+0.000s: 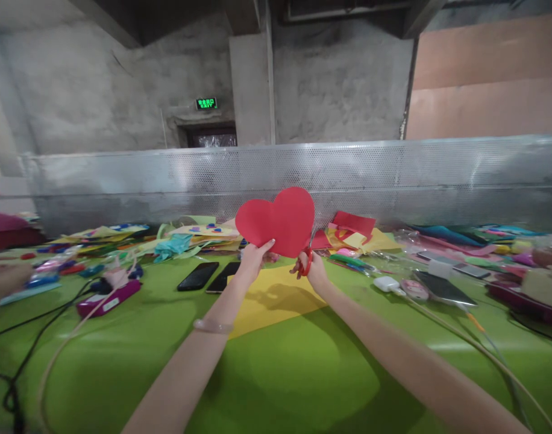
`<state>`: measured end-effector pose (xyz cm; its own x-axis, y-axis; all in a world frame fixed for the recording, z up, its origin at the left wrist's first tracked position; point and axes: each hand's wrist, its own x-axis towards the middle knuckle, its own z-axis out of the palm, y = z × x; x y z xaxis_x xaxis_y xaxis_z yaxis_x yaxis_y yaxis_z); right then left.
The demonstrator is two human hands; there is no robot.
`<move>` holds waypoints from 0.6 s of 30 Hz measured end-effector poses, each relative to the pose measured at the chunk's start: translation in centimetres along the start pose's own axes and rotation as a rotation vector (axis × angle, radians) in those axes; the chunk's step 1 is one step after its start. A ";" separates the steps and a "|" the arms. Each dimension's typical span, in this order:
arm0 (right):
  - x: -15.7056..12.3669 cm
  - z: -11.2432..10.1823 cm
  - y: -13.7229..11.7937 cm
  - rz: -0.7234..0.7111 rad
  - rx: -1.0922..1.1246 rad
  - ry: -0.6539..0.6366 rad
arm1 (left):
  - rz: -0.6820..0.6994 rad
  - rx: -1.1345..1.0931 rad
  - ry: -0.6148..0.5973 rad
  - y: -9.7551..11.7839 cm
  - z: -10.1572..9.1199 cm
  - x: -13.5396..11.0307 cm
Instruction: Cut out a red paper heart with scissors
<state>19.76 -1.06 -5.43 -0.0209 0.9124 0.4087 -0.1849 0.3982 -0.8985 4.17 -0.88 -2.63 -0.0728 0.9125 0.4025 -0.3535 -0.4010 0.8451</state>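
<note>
Held up in the middle of the view is a red paper heart (280, 220), its face toward me. My left hand (253, 259) grips the heart's lower left edge, with the thumb lying on the front. In my right hand (313, 269) is a pair of scissors (308, 256) with red handles, the fingers closed around the loops. The scissors' blades point up beside the heart's lower right edge; whether they touch the paper I cannot tell. Under both hands a sheet of yellow paper (276, 295) lies on the green table (294, 380).
Two black phones (198, 276) lie left of the yellow sheet. A purple power strip (108, 298) with cables is further left, near another person's hand (5, 277). Coloured paper scraps (355, 232) line the back by a perforated metal panel (348, 175). A charger (388, 284) and phone (443, 288) lie right.
</note>
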 end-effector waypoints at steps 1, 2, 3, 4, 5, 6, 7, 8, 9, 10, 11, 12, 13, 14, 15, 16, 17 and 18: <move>0.0 0.0 0.0 -0.001 0.002 -0.003 | 0.000 0.003 -0.001 0.0 0.0 0.0; -0.1 0.1 0.0 -0.002 0.003 -0.006 | 0.001 0.006 -0.001 -0.1 0.0 0.0; -0.1 0.1 0.0 -0.004 0.003 -0.008 | 0.002 0.010 -0.001 -0.1 0.0 0.1; -0.1 0.1 0.0 -0.005 0.003 -0.006 | 0.003 0.014 0.001 -0.1 0.0 0.1; -0.2 0.1 0.0 -0.005 0.004 -0.001 | 0.006 0.020 0.005 -0.1 -0.1 0.2; -0.1 0.1 0.0 -0.004 0.005 0.009 | 0.011 0.026 0.013 -0.1 -0.2 0.3; -0.1 0.1 0.0 0.000 0.008 0.022 | 0.015 0.034 0.024 -0.1 -0.3 0.3; 0.0 0.0 0.0 0.007 0.010 0.039 | 0.018 0.044 0.037 -0.1 -0.5 0.4; 0.2 -0.1 0.0 0.014 0.014 0.057 | 0.020 0.056 0.053 -0.1 -0.8 0.5; 0.4 -0.2 0.0 0.021 0.018 0.077 | 0.020 0.067 0.068 0.0 -1.1 0.6; 0.6 -0.4 0.0 0.024 0.024 0.097 | 0.020 0.079 0.082 0.0 -1.4 0.7; 0.8 -0.6 0.0 0.024 0.030 0.117 | 0.019 0.089 0.095 0.1 -1.7 0.8; 1.0 -0.8 -0.1 0.023 0.037 0.136 | 0.018 0.097 0.106 0.1 -2.0 0.9; 1.2 -1.1 -0.2 0.023 0.045 0.155 | 0.017 0.104 0.115 0.2 -2.3 0.9; 1.4 -1.4 -0.4 0.026 0.053 0.170 | 0.017 0.108 0.122 0.2 -2.5 1.0; 1.7 -1.7 -0.5 0.035 0.060 0.182 | 0.016 0.110 0.127 0.2 -2.7 1.1; 1.9 -2.1 -0.7 0.049 0.066 0.191 | 0.017 0.109 0.130 0.3 -2.8 1.1; 2.0 -2.5 -0.8 0.065 0.072 0.200 | 0.017 0.106 0.132 0.2 -2.8 1.2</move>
<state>22.32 0.72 -4.28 0.1588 0.9395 0.3036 -0.2589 0.3364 -0.9054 1.35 0.37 -2.93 -0.2023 0.9053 0.3735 -0.2508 -0.4166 0.8738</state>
